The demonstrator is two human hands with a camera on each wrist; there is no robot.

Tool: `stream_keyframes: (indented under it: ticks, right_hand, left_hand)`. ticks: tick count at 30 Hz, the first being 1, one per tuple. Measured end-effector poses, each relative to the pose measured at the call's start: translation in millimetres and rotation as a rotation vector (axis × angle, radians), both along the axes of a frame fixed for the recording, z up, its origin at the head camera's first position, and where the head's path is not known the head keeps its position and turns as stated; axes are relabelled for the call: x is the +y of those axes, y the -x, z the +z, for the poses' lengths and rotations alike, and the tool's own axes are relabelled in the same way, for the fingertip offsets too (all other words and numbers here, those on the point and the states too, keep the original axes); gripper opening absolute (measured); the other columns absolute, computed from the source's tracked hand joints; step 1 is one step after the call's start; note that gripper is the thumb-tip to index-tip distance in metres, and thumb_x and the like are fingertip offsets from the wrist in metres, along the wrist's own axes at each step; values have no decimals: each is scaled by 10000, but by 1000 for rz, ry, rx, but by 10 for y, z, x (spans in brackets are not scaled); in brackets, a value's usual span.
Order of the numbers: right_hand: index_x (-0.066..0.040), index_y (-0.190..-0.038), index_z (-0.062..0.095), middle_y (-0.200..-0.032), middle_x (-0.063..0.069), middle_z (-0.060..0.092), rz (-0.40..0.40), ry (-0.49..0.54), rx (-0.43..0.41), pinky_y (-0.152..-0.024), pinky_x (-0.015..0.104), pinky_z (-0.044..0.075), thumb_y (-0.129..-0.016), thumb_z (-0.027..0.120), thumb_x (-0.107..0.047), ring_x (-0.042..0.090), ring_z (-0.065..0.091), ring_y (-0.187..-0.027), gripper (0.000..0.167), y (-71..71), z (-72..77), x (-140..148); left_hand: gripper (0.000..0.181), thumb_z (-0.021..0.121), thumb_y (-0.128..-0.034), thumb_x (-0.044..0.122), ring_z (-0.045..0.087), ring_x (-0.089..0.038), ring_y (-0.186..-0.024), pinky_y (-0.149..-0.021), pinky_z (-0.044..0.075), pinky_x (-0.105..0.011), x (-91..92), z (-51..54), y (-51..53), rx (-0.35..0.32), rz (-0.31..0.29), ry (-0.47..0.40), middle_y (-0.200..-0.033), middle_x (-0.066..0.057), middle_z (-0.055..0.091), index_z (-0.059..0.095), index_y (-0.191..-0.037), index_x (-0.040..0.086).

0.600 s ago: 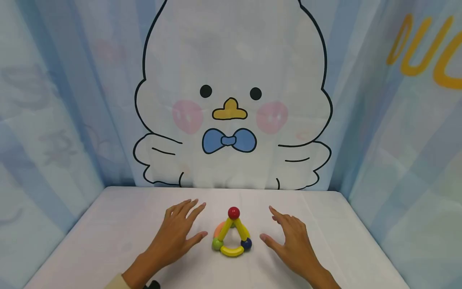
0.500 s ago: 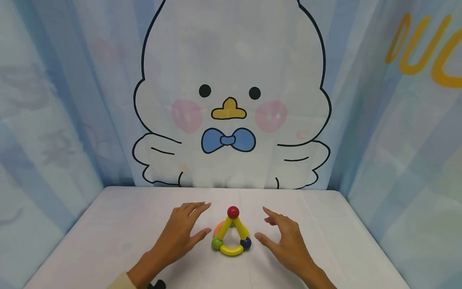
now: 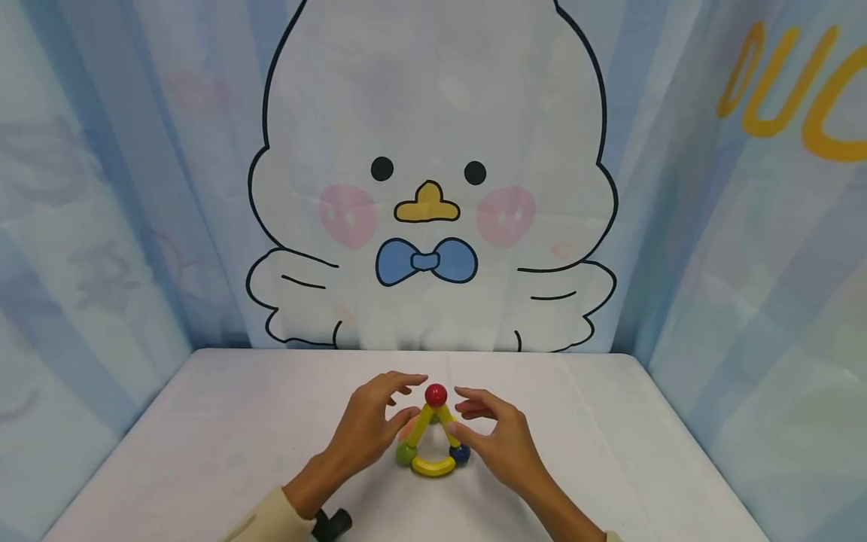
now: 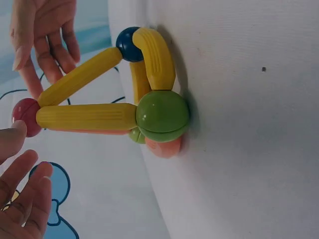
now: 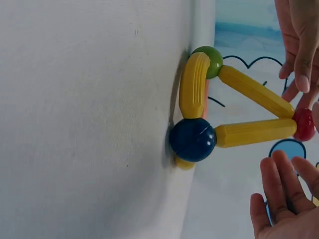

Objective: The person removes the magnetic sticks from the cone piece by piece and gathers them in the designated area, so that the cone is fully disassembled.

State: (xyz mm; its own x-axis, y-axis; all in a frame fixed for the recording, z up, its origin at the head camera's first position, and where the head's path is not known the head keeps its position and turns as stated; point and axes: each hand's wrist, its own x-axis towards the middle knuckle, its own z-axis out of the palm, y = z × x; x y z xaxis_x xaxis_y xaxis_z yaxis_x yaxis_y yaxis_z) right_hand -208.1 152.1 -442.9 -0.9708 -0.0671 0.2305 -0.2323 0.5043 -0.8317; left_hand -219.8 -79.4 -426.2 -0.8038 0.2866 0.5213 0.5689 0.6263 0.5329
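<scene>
A pyramid-like frame of yellow rods (image 3: 418,429) and coloured balls stands on the table, a red ball (image 3: 436,395) at its top. Its base has a green ball (image 3: 406,454), a dark blue ball (image 3: 460,453) and a curved yellow piece (image 3: 433,467) between them. My left hand (image 3: 369,425) is at the left of the red ball, fingers apart; in the left wrist view its thumb overlaps the ball (image 4: 27,117), contact unclear. On the other side my right hand (image 3: 504,444) has its fingers spread, its thumb in front of the right rod (image 5: 256,133); whether it touches cannot be told.
The white table (image 3: 203,444) extends around the frame. Behind it hangs a curtain (image 3: 433,90) printed with a white duck and a blue bow tie, and patterned blue curtains stand at both sides. A black object (image 3: 332,525) shows at my left wrist.
Both hands have moved inward from either side, close around the upper part of the frame. The frame stands in the same place on the table.
</scene>
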Motion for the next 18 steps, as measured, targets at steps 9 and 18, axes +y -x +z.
stream_keyframes:
  ticks: [9,18]
  right_hand:
    - [-233,-1291,749,-1071,-36,775,60,113,-8,-1058,580,554,-893,879,-285,170,730,-1054,422,92,-41,-118]
    - [-140,-1255,761,-1081,-2,782,56,103,0,-1024,435,594,-908,866,-268,147,710,-980,385,169,-33,-192]
  left_hand:
    - [513,891,-850,76,698,-122,-1026,-832,601,-247,93,-12,127,33,-54,30,-1217,69,768,730,-1318,211]
    - [502,888,-853,73,662,-139,-1004,-809,582,-236,95,44,194,72,-91,95,-1137,74,750,733,-1309,215]
